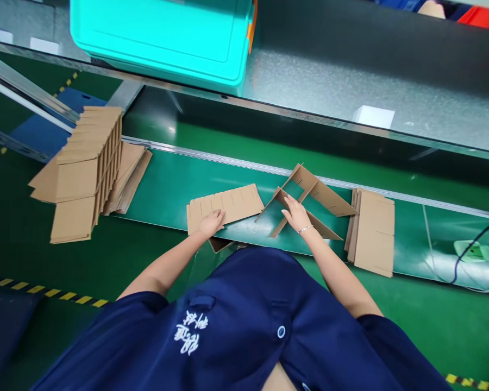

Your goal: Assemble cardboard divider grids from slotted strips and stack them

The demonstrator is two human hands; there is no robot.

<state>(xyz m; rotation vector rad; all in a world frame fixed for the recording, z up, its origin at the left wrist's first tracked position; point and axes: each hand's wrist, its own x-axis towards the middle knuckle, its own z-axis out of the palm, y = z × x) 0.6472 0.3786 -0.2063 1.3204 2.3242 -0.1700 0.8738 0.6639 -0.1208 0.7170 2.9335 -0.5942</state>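
Slotted cardboard strips (238, 202) lie in a low stack on the green work surface, their slots facing away from me. My left hand (212, 223) is closed at the near edge of this stack, the fingers on top and the thumb by the edge. To the right stands a partly interlocked cardboard divider (330, 196), made of several upright panels crossing each other. My right hand (296, 215) holds its near panel, thumb and fingers on either side of the top edge. The palm hides part of that panel.
On the left stands a tall pile of slotted cardboard (75, 174) over more flat sheets. A cardboard stack (377, 231) leans at the right, before a dark cable (466, 250). A turquoise bin (158, 38) sits on the metal shelf (309, 81) above.
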